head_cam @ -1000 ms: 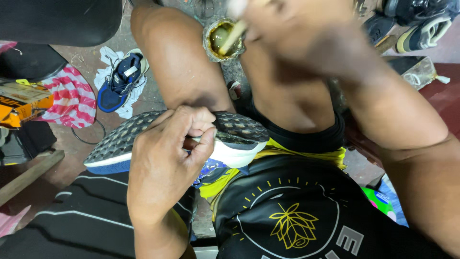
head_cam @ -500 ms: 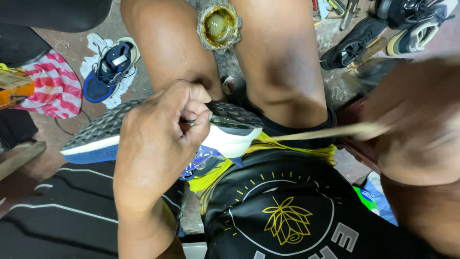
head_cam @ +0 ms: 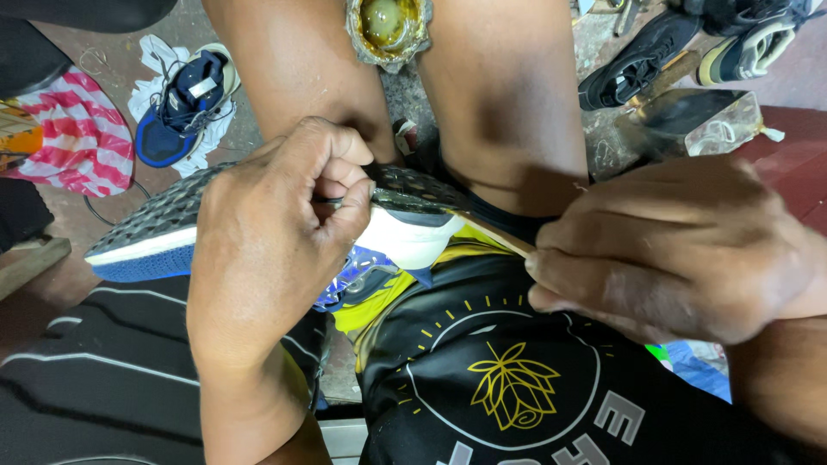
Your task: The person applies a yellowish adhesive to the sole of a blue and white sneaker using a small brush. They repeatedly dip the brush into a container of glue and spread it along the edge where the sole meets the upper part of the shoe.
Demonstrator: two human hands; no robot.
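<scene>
A sports shoe [head_cam: 155, 237] with a dark studded outsole, white midsole and blue upper lies sole-up across my lap. My left hand [head_cam: 267, 232] pinches the black outsole near the heel and peels it away from the white midsole [head_cam: 405, 241]. My right hand [head_cam: 672, 250] grips a thin wooden stick [head_cam: 495, 231], whose tip reaches into the gap between outsole and midsole. A round tin of yellow glue [head_cam: 388, 26] stands on the floor between my knees.
A blue shoe [head_cam: 181, 103] on white cloth lies on the floor at the left, beside a red-and-white striped bag [head_cam: 73, 138]. Black shoes [head_cam: 637, 60] and a clear box [head_cam: 706, 120] sit at the upper right.
My right hand came down from the glue tin with the stick and brought its tip to the shoe's heel. The left hand kept its hold on the outsole.
</scene>
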